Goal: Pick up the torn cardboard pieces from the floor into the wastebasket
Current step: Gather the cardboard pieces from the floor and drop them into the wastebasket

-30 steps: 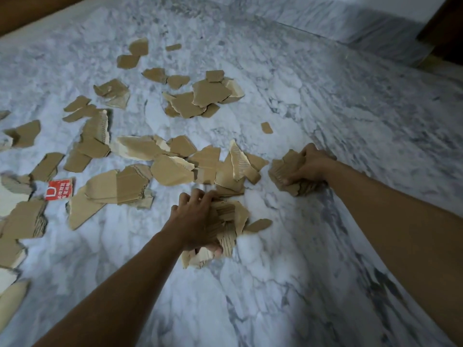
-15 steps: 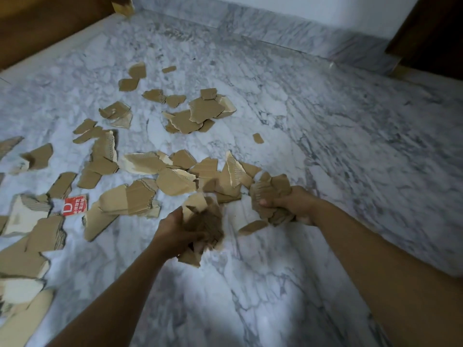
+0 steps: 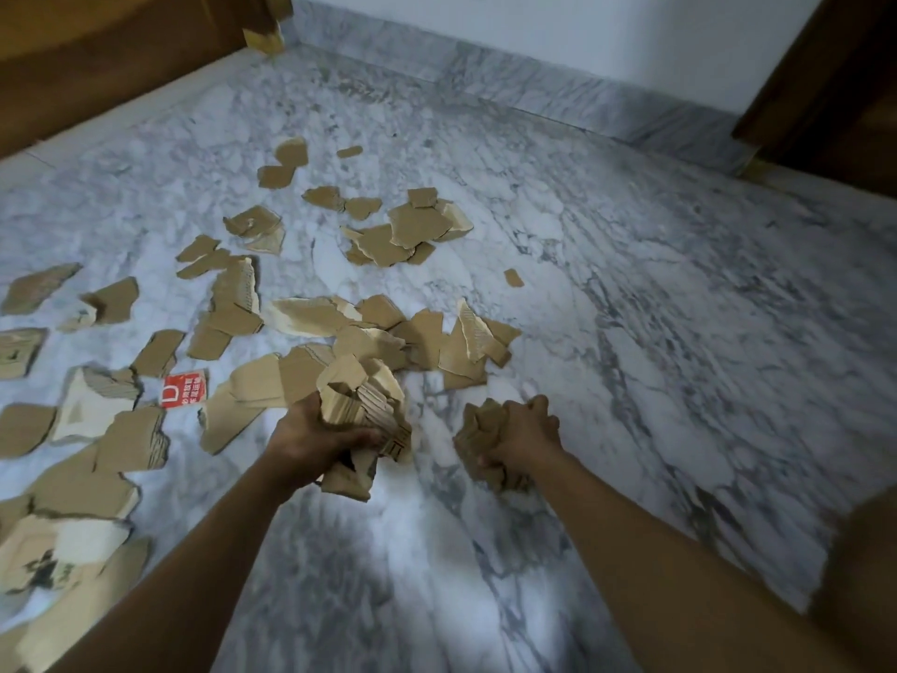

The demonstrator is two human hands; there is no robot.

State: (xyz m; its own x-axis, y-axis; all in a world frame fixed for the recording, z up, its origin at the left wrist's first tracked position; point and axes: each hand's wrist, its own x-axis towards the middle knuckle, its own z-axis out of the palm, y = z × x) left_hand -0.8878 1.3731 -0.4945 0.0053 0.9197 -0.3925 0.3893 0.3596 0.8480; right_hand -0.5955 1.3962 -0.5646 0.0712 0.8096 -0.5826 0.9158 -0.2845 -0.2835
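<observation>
Each grip is clamped on cardboard, the left hand (image 3: 310,442) on a big bundle (image 3: 361,405), the right hand (image 3: 526,437) on a smaller wad (image 3: 478,432), with more pieces (image 3: 407,230) scattered over the marble floor (image 3: 679,332).

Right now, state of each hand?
Left hand: closed on a cardboard bundle.
Right hand: closed on cardboard scraps.

Dim, soft-focus — wide-angle edge warp
</observation>
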